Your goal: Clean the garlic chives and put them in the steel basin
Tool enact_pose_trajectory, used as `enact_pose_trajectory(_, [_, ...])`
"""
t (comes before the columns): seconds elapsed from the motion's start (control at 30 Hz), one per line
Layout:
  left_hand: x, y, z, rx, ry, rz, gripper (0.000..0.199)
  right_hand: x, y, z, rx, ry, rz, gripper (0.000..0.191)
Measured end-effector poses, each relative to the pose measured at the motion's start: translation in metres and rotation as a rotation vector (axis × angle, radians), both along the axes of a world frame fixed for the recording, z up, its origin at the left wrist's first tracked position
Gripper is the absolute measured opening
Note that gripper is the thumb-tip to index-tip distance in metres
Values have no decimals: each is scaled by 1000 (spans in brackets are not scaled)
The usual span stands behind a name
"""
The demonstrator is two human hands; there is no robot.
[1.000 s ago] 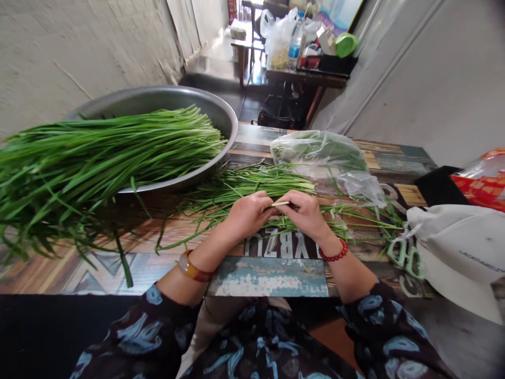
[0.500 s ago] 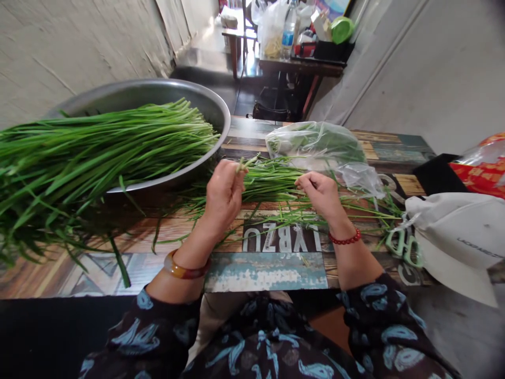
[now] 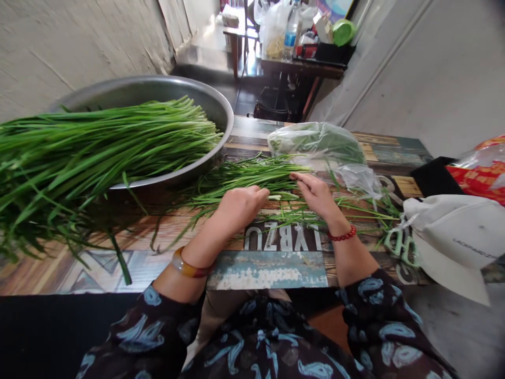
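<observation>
My left hand [image 3: 245, 206] is closed around a few garlic chives, whose pale stem ends [image 3: 282, 197] poke out past the fingers. Just above it on the table lies a loose pile of garlic chives [image 3: 252, 175]. My right hand [image 3: 314, 193] reaches the stem end of that pile, its fingers stretched out and a little apart, fingertips at the stalks. Thin loose stalks [image 3: 294, 215] are scattered below and to the right of the pile. A large bunch of garlic chives [image 3: 130, 137] fills the metal basin [image 3: 228, 118] on the left, leaves hanging over its edge.
Behind the pile is a clear plastic bag of greens [image 3: 319, 141]. Pale green scissors [image 3: 402, 247] lie beside a white cap [image 3: 453, 237] on the right, with a red package [image 3: 479, 176] beyond. Another table [image 3: 303, 67] farther back carries a bottle and bags.
My left hand has come down and to the right, from raised with stems upright to low over the table with stems pointing right. My right hand's fingers have loosened from a pinch.
</observation>
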State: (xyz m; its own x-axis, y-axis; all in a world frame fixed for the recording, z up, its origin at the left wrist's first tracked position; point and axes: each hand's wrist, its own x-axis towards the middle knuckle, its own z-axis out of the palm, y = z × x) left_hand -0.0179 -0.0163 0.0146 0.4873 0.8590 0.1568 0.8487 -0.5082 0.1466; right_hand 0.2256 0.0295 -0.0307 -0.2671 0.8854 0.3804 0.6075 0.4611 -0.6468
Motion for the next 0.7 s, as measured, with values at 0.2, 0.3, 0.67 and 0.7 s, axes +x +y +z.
enact_pose_trajectory(0.2, [-4, 8, -11, -143, 86, 32, 24, 4, -9, 16, -16, -80, -12, 19])
enact_pose_trajectory(0.3, [-9, 14, -13, -147, 37, 119, 29, 5, -13, 17, -29, -255, 20, 16])
enact_pose_trajectory(0.67, [-14, 26, -21, -47, -704, 217, 30, -3, -12, 20, -73, -37, -20, 6])
enact_pose_trajectory(0.7, [-14, 26, -19, -42, -784, 226, 29, -3, -12, 21, -116, 59, -24, 5])
